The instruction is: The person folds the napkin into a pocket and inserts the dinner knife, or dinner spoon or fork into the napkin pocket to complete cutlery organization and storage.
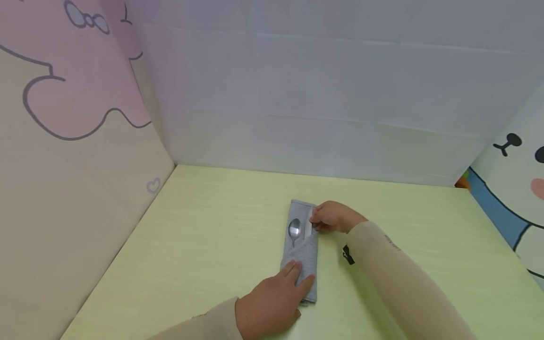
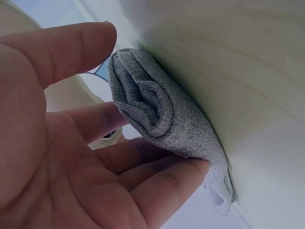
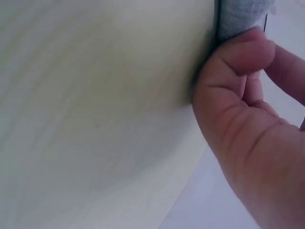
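A folded grey cloth napkin (image 1: pixel 302 255) lies lengthwise on the table, its layers showing at the near end in the left wrist view. A metal spoon (image 1: pixel 294 229) sticks out of its fold, bowl toward the far end, with the handle hidden in the cloth. Beside the spoon, a narrow white strip (image 1: pixel 308 226) also rises from the fold. My left hand (image 1: pixel 274 297) rests on the napkin's near part, fingers extended over it. With thumb and fingers, my right hand (image 1: pixel 335 216) pinches the napkin's far right edge, right by the white strip.
The pale yellow table (image 1: pixel 204 226) meets a plain light wall (image 1: pixel 318 104) at the back. Panels with cartoon drawings stand at the left (image 1: pixel 85 165) and right (image 1: pixel 514 189). A small black tag (image 1: pixel 348 255) hangs by the right sleeve.
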`<state>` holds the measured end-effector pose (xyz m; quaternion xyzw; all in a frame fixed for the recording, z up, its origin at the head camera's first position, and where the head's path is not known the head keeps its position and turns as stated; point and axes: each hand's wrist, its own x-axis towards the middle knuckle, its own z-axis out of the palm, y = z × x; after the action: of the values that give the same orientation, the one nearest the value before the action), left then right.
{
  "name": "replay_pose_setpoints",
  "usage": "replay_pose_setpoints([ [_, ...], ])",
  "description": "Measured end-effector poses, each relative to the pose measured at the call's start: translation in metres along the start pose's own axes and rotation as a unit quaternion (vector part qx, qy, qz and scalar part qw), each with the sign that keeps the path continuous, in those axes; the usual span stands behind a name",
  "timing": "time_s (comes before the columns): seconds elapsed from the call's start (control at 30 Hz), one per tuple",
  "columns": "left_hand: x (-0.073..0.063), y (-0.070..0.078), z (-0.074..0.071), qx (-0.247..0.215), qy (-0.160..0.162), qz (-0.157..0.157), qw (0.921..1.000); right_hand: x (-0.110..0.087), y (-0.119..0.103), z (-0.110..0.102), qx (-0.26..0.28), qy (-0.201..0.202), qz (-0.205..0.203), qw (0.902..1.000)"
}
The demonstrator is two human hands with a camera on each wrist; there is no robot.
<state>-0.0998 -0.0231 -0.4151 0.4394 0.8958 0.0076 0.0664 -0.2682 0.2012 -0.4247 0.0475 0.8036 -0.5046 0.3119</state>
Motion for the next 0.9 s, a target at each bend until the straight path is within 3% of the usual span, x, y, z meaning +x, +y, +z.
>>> replay_pose_setpoints([
  [0.3,-0.001,0.001,0.003,0.033,0.038,0.008,0.9987,0.004,0.004,0.003,0.044,0.032,0.01,0.9984],
  [0.9,-0.002,0.001,0.005,0.036,0.028,0.003,0.999,0.008,0.005,0.012,-0.018,0.104,-0.002,0.9945],
])
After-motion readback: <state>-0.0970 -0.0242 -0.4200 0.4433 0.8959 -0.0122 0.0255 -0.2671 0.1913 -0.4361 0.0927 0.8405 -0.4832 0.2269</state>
